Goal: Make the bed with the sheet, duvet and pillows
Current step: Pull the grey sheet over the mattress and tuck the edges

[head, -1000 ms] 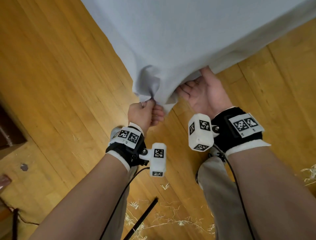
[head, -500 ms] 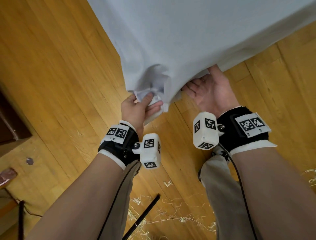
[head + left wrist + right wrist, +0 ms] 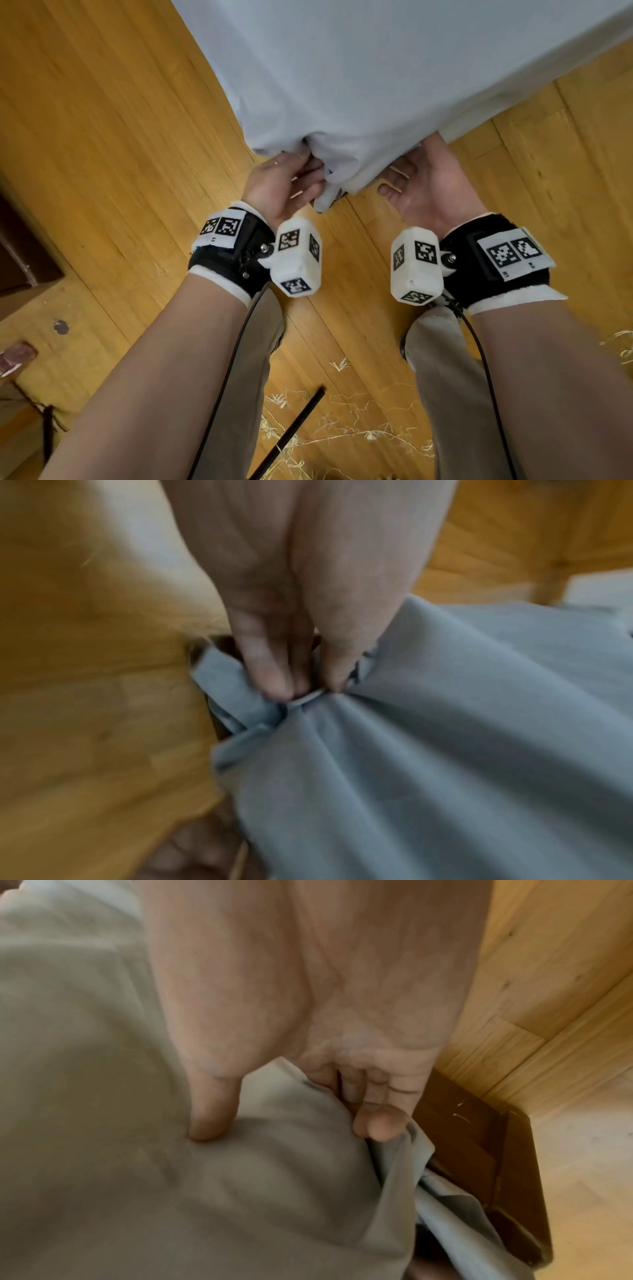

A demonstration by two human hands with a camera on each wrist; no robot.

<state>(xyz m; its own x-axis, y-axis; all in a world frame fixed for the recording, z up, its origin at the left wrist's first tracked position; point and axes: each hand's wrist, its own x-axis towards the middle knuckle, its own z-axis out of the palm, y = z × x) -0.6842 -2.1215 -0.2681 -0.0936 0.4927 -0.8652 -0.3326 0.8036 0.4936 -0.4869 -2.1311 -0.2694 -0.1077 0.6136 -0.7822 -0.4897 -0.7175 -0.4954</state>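
A pale blue-grey sheet [image 3: 376,68] covers the bed corner in front of me and hangs down over it. My left hand [image 3: 284,181] pinches the bunched corner of the sheet [image 3: 445,750] between thumb and fingertips [image 3: 274,680], just below the bed's corner. My right hand [image 3: 421,178] lies palm up under the corner on the other side. In the right wrist view its thumb [image 3: 209,1118] presses on the sheet [image 3: 240,1191] while its curled fingers [image 3: 380,1123] hook round the hanging edge. No duvet or pillows are in view.
A dark wooden bed frame [image 3: 479,1137] shows below the sheet edge. Yellow wood floor [image 3: 102,137] surrounds the corner. Straw-like strands [image 3: 342,435] and a black rod [image 3: 291,435] lie by my legs. Dark furniture [image 3: 20,253] stands at the left.
My left hand has risen with the loose fold and now holds it gathered tight against the corner. My right hand has stayed under the corner, palm up.
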